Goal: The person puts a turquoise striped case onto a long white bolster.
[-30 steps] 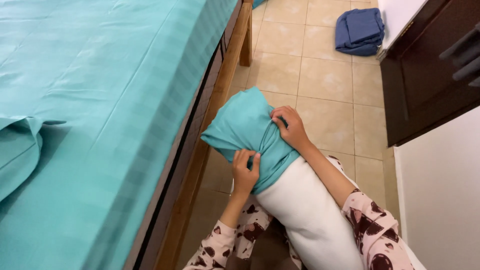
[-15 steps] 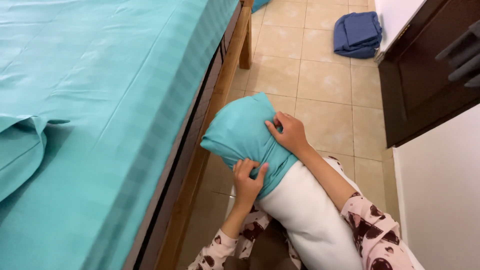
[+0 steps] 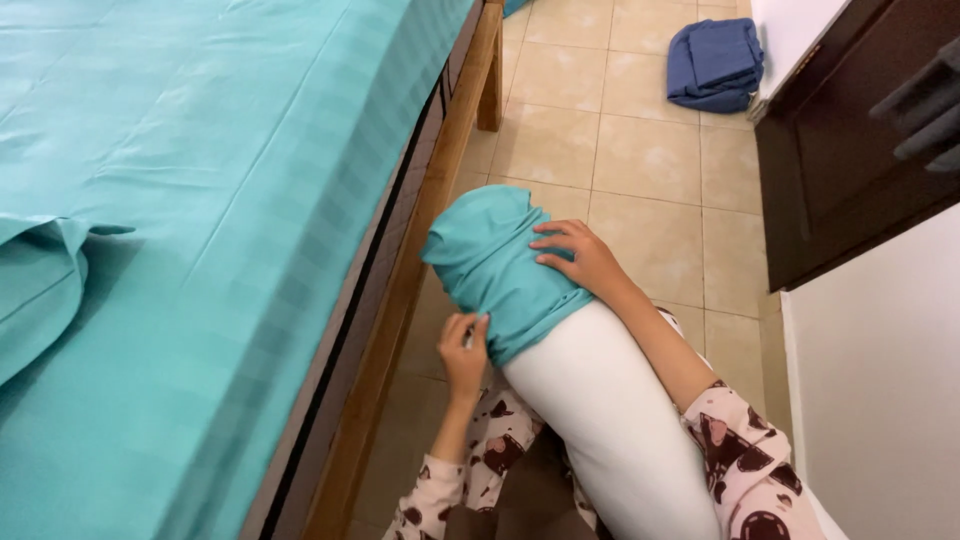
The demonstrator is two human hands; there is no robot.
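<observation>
A long white bolster pillow [image 3: 610, 410] leans from my lap toward the floor beside the bed. A teal pillowcase [image 3: 495, 260] covers its far end, bunched at the top. My left hand [image 3: 465, 350] pinches the lower edge of the pillowcase on the left side of the pillow. My right hand [image 3: 580, 255] lies with fingers spread on the right side of the covered end, pressing the teal fabric against the pillow.
A bed with a teal sheet [image 3: 190, 200] and a wooden frame [image 3: 420, 250] fills the left. A folded teal cloth [image 3: 40, 290] lies on it. Beige tile floor [image 3: 640, 150] holds a blue folded cloth [image 3: 715, 65]. A dark cabinet [image 3: 850, 150] stands at the right.
The pillowcase has come further down over the pillow. My left hand slid down along its edge, and my right hand flattened on the covered end.
</observation>
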